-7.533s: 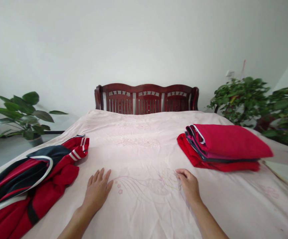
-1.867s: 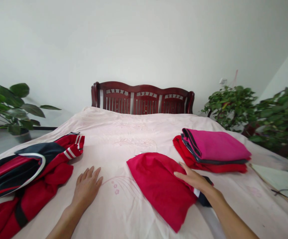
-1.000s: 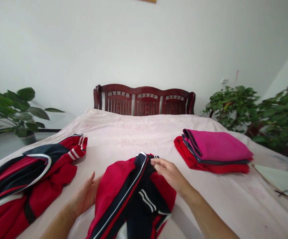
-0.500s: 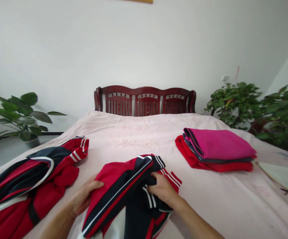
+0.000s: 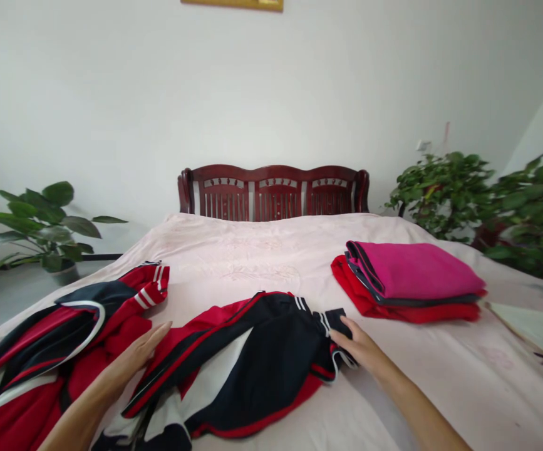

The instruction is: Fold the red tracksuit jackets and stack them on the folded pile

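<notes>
Track jacket (image 5: 252,357) crosswise, long axis rising rightward; right hand (image 5: 365,354) at cuff (image 5: 336,324), fingers (image 5: 346,332) touching, grip unclear; left hand (image 5: 130,357) open, flat, fingers together.

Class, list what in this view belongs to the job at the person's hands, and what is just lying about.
At the hands: left hand, right hand, spread red-and-navy sports garment.
Lying about: crumpled red-and-navy garment, folded red and pink stack, potted plant, wooden headboard.

Bright, even light — faint soft shadows, sharp focus, bowed edges
</notes>
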The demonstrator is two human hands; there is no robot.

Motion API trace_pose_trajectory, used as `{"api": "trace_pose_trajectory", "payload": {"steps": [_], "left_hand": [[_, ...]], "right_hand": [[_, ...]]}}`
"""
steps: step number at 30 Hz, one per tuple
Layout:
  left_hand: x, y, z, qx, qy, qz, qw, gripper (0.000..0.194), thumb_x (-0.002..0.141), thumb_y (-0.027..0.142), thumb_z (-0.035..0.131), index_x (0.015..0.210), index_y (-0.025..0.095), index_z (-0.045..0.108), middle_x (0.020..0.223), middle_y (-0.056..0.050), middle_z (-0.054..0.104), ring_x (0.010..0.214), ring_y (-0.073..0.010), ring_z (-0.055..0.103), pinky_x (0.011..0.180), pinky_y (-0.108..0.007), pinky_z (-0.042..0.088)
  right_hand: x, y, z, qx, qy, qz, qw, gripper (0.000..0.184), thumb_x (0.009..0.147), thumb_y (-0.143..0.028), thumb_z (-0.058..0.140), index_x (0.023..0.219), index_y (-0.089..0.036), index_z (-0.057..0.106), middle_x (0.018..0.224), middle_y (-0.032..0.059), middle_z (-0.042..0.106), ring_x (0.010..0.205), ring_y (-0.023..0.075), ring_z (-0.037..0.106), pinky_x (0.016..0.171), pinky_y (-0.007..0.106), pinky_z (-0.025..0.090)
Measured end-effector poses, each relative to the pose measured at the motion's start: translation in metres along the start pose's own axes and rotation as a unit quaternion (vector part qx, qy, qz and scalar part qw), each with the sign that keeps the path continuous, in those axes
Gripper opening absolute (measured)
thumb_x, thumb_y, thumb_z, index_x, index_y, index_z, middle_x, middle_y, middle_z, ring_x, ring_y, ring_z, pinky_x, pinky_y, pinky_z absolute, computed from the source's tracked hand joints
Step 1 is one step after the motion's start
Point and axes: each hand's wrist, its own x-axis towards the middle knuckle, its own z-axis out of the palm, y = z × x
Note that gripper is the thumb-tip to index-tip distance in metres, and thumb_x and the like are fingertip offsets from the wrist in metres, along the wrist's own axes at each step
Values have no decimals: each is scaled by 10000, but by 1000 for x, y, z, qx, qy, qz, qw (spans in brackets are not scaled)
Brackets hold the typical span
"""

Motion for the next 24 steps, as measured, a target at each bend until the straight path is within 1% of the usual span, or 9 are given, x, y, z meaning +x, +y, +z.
{"api": "trace_pose_trajectory", "payload": {"steps": [3,6,8,10,13,16,19,22,24], "left_hand": [[0,25,7,17,-50,-2,999,751,767,642,564,1350,169,577,1426,-134,561,1326,-327,509,1097,-436,413],[2,53,22,100,-57,9,993,885,639,565,704,1369,93,540,1369,-208,595,1268,-387,550,1067,-464,423],[0,68,32,103,-81,-5,991,784,614,462,723,1296,98,595,1224,-186,694,1143,-396,635,989,-464,480],[-7,81,37,11,-166,-41,985,549,645,381,690,1135,135,680,1010,-113,774,963,-350,714,871,-423,542],[-24,97,38,-242,-270,-130,923,335,695,327,673,979,154,707,802,-64,785,721,-263,738,702,-357,580],[-44,116,40,-423,-194,-179,867,356,637,271,747,966,156,678,733,-60,773,596,-226,711,614,-339,585],[-63,140,49,-506,-59,-151,847,464,592,288,780,1022,172,646,754,-37,771,616,-243,716,622,-364,606],[-84,160,72,-511,63,-70,855,669,651,389,760,1270,226,566,1028,-22,771,946,-304,722,801,-398,611],[-99,166,92,-451,53,-28,890,745,699,465,736,1378,261,509,1238,-38,704,1227,-335,592,977,-426,539]], "right_hand": [[-12,1,13,-58,-21,-18,998,979,660,-521,696,1489,-154,328,1496,177,449,1380,313,429,1127,452,354],[-20,-12,25,-110,-27,-12,993,1046,649,-432,693,1534,-135,220,1454,193,492,1340,315,477,1092,434,387],[-22,-21,34,-86,-19,3,996,1029,628,-375,691,1523,-140,241,1389,181,556,1294,314,523,1055,424,419],[-23,-30,42,4,-20,17,1000,903,588,-278,670,1435,-146,388,1242,143,660,1179,304,607,975,406,479],[-24,-51,53,229,-72,51,969,505,560,-177,590,1063,-146,624,798,52,725,771,252,697,710,362,552],[-15,-89,59,385,-108,57,915,206,566,-160,589,770,-174,612,545,-14,612,519,185,605,540,314,518],[10,-148,61,421,-110,9,901,159,590,-167,632,745,-187,603,602,-15,637,567,160,614,560,274,524],[42,-212,62,448,-132,-59,883,223,651,-213,683,867,-208,632,757,-25,690,737,154,666,697,261,556],[61,-239,62,431,-170,-128,877,318,703,-267,697,1013,-232,631,918,-17,715,889,176,679,796,308,563]]}}
